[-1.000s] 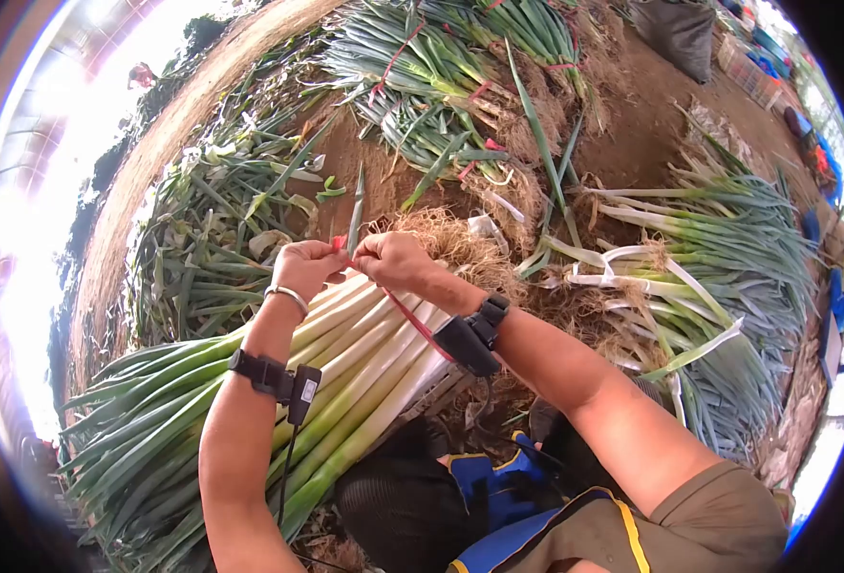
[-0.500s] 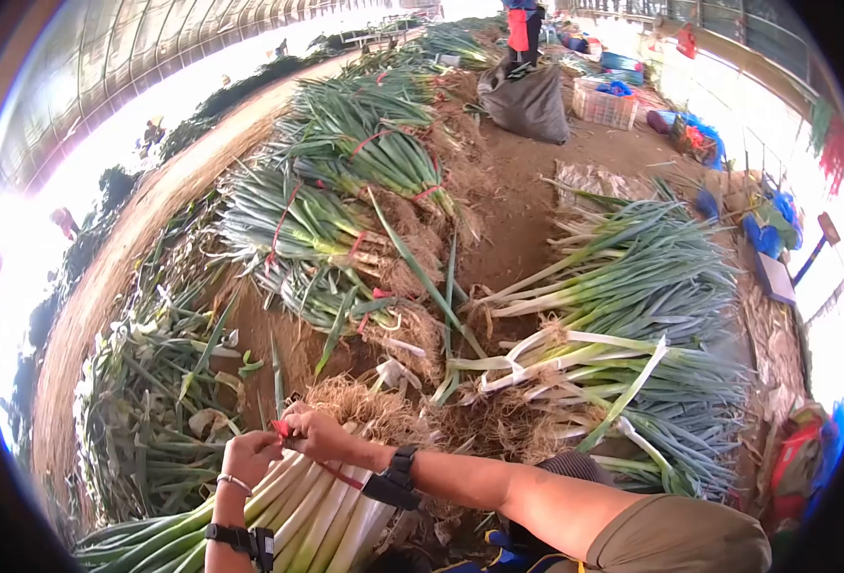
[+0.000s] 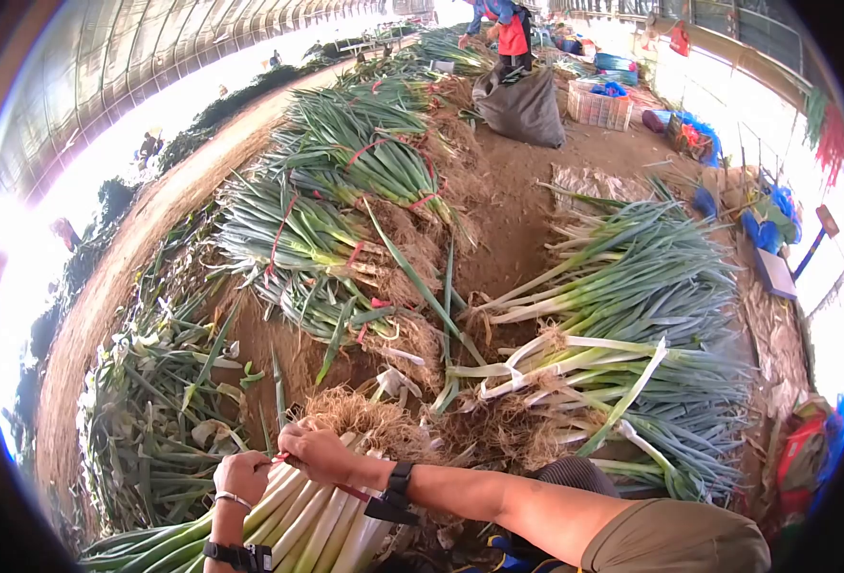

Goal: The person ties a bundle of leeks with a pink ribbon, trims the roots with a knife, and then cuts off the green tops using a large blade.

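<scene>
A thick bundle of long green onions [image 3: 321, 520] lies at the bottom, white stalks and bushy roots toward the far side, green leaves to the lower left. A red tie [image 3: 350, 492] runs across its stalks. Over the bundle's left side, my left hand [image 3: 242, 477] is closed on one end of the red tie. My right hand [image 3: 317, 454] is closed just to the right of it, fingers pinched at the tie near the roots. A short red piece shows between the two hands. My fingertips are partly hidden.
Loose green onions [image 3: 632, 277] are heaped at right. Tied bundles [image 3: 345, 239] are piled at centre left, with leaf scraps [image 3: 154, 420] below. Farther off are a dark sack [image 3: 522, 105], a pink crate [image 3: 600, 107] and a person in a red apron [image 3: 512, 36].
Both hands have shifted slightly down in view, the left one also leftward, still at the red tie. The person in the distance has come further into view, leaning left.
</scene>
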A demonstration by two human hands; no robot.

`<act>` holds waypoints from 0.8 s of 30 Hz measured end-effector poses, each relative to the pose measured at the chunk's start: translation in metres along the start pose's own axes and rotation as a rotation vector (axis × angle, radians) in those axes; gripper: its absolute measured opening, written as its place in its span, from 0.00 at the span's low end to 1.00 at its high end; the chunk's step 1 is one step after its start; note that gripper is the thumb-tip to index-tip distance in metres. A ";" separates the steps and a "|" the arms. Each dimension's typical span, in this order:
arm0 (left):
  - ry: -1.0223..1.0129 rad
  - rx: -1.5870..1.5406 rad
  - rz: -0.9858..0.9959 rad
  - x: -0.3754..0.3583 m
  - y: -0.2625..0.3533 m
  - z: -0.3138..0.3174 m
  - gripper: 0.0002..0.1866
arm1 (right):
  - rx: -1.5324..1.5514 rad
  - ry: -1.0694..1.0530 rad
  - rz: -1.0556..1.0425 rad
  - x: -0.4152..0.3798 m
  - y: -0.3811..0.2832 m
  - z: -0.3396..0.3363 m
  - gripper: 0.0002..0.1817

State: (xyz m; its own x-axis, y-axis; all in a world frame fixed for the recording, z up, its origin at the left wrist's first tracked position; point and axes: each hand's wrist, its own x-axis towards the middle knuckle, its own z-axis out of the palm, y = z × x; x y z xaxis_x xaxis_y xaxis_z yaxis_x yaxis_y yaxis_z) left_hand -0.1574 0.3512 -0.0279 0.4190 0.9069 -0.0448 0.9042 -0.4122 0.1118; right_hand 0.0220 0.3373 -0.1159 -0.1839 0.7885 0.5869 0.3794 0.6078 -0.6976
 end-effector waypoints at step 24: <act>-0.025 -0.388 -0.062 0.024 0.018 0.042 0.15 | 0.553 -0.317 0.312 0.015 0.030 -0.018 0.11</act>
State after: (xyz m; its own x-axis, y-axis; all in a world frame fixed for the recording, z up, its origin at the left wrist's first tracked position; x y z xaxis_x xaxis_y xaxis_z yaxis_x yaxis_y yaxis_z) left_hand -0.1273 0.3622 -0.0685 0.3708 0.9246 -0.0868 0.8314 -0.2888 0.4748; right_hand 0.0469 0.3655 -0.1209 -0.4285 0.8720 0.2368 -0.0434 0.2419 -0.9693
